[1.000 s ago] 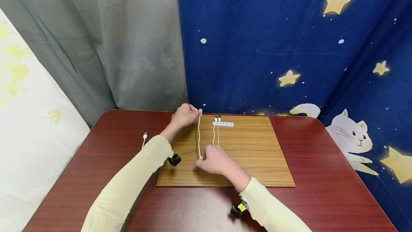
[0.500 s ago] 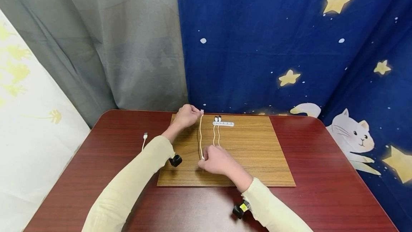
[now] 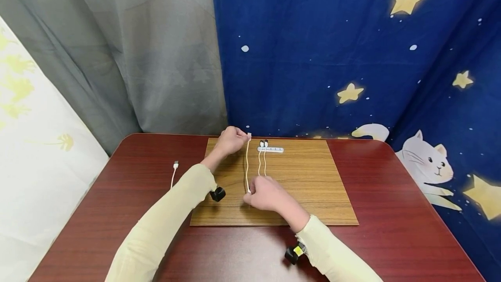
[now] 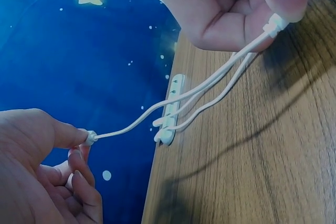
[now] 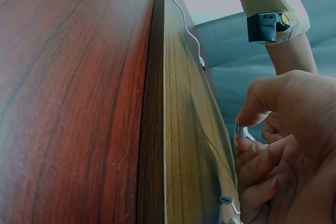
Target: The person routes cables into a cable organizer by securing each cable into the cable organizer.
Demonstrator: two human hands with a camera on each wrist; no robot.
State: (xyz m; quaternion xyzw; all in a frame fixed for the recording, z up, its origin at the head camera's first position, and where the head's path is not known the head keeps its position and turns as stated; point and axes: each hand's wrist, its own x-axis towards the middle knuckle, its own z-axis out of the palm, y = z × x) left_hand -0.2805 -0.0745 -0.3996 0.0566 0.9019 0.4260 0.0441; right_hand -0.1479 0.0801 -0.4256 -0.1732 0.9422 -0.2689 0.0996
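Head view, held cable point(image 3: 247, 164): white, stretched above the wooden board point(image 3: 309, 186), just left of the clip strip point(image 3: 276, 150).
Left hand point(image 3: 232, 140): thumb and fingers pinch the far end.
Right hand point(image 3: 266, 194): thumb and finger pinch the near end.
Clip strip: two white cables point(image 3: 259, 162) already seated.
Progress: seemingly midway; held cable not yet slotted, and a loose cable point(image 3: 175, 166) on the red table point(image 3: 129, 186) apparently remains.
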